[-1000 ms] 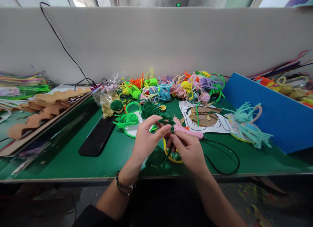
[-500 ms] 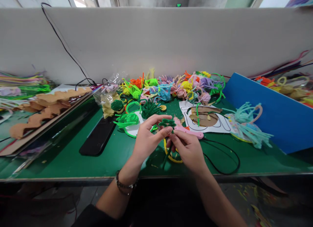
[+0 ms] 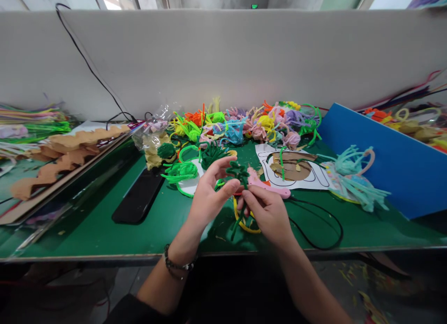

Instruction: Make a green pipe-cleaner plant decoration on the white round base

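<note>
Both hands meet over the green table on a dark green pipe-cleaner piece with a looped head and a twisted stem hanging down. My left hand pinches the looped head between thumb and fingers. My right hand grips the stem just below it. Under the hands lie a yellow pipe-cleaner ring and a pink glue gun with a black cord.
A heap of coloured pipe-cleaner shapes lines the back wall. A black phone lies to the left, beside brown cut-outs on a board. A paper template, a teal tassel piece and a blue board sit right.
My left hand's fingers have shifted up around the green looped head, which is tilted slightly higher. The right hand has stayed almost in place on the stem.
</note>
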Motion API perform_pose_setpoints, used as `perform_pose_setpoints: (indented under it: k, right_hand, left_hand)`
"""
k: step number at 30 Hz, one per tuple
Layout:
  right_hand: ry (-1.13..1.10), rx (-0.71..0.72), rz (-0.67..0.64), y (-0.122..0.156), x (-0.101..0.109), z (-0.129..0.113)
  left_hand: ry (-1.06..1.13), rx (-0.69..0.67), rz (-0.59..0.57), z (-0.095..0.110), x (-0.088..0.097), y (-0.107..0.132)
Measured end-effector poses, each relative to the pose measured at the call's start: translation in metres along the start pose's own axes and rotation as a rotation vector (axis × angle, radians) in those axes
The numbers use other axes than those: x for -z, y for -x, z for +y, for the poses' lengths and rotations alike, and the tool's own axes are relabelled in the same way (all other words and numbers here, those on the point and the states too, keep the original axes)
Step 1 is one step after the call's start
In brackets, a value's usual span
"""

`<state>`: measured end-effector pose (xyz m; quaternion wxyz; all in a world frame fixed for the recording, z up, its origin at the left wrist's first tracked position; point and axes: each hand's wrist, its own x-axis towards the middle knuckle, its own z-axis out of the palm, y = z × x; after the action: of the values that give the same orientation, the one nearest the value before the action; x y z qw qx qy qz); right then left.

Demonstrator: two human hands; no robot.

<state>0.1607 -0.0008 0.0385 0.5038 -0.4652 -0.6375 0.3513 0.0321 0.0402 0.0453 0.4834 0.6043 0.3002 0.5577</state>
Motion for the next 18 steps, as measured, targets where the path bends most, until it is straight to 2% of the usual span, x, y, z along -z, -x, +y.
perform_pose_setpoints:
  k: [4, 9, 14, 18]
  right_hand:
    - [-0.044, 0.006, 0.092, -0.004, 0.002, 0.001]
    - [-0.050, 0.026, 0.132, -0.011, 0.006, -0.006]
    - [-0.012, 0.073, 0.210, -0.012, 0.009, -0.009]
    - [-0.021, 0.085, 0.173, -0.013, 0.010, -0.007]
  left_hand:
    - [0.078, 0.064, -0.061, -0.008, -0.004, 0.005]
    - [-0.066, 0.172, -0.230, -0.007, -0.014, 0.013]
    - [-0.259, 0.090, -0.198, -0.002, -0.020, 0.016]
    - [-0.155, 0.096, -0.180, -0.001, -0.022, 0.019]
